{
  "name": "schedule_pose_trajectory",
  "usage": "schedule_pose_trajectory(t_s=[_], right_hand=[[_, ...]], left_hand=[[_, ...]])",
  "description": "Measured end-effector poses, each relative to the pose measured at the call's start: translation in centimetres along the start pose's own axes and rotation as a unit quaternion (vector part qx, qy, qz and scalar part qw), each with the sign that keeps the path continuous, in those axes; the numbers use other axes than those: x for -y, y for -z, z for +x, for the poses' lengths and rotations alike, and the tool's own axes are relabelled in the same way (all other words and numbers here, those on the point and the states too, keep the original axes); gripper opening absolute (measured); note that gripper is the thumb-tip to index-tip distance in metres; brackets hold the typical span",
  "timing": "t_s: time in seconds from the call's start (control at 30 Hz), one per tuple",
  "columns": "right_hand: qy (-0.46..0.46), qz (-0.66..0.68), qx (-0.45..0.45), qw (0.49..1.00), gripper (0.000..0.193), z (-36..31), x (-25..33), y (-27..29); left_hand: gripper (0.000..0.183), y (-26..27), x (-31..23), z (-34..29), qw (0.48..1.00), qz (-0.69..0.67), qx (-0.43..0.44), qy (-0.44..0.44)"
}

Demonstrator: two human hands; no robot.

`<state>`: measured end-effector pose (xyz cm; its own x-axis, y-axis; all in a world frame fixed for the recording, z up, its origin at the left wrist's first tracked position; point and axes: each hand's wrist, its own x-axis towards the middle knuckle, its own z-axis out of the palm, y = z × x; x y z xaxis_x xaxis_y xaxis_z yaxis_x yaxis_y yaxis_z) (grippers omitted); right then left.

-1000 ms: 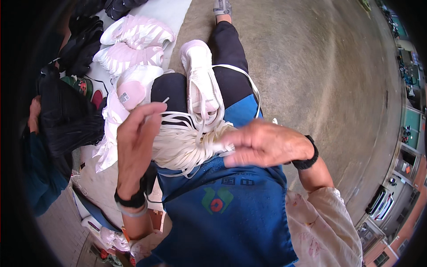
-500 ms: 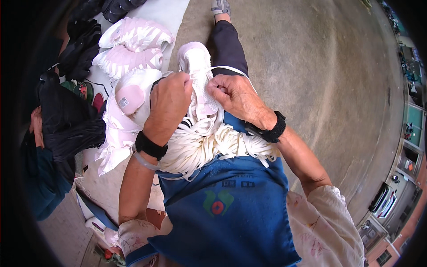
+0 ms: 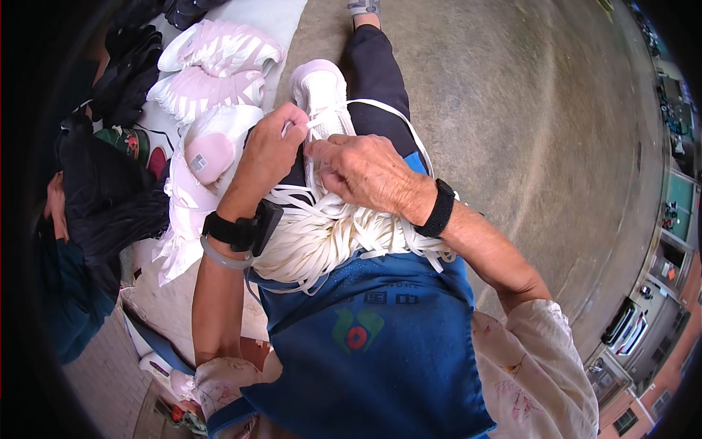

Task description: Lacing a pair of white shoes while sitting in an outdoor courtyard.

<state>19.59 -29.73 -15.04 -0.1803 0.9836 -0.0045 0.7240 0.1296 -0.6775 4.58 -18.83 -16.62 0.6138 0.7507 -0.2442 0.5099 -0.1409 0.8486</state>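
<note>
A pale pink and white sneaker lies on my lap with its toe pointing away from me. My left hand is at its left side, thumb and finger pinched on a white shoelace that loops off to the right over my dark trouser leg. My right hand is curled over the shoe's opening and tongue, its fingertips close to the left hand's; what they hold is hidden and slightly blurred. A thick bundle of loose white laces rests on my blue apron, just below the shoe.
Several pink and white sneakers are piled on a white surface at the left, one with its pink sole showing. Dark clothing and another person's hand are further left. Concrete floor stretches to the right.
My right hand has turned over and shifted left across the shoe, toward my left hand. The left hand has moved slightly up and left. The lace now arcs wider at the right.
</note>
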Motion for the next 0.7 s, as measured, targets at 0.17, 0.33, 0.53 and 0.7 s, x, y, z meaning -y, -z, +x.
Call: schedule_pose_trajectory(t_s=[0.17,0.33,0.53,0.7], right_hand=[[0.028,-0.007,0.055,0.998,0.034,-0.8,1.8,0.3],[0.058,-0.073,0.08,0.992,0.028,-2.0,2.4,-1.9],[0.087,-0.089,0.049,0.991,0.018,-1.8,2.4,-1.6],[0.123,0.03,-0.022,0.992,0.012,-2.1,2.7,-1.5]], left_hand=[[0.009,0.4,-0.1,0.0,0.958,-0.219,0.079,0.168],[0.012,0.2,-0.5,0.9,0.95,-0.21,0.091,0.212],[0.008,0.2,-0.5,0.7,0.943,-0.233,0.098,0.215],[0.008,0.1,-0.5,0.7,0.939,-0.251,0.089,0.22]])
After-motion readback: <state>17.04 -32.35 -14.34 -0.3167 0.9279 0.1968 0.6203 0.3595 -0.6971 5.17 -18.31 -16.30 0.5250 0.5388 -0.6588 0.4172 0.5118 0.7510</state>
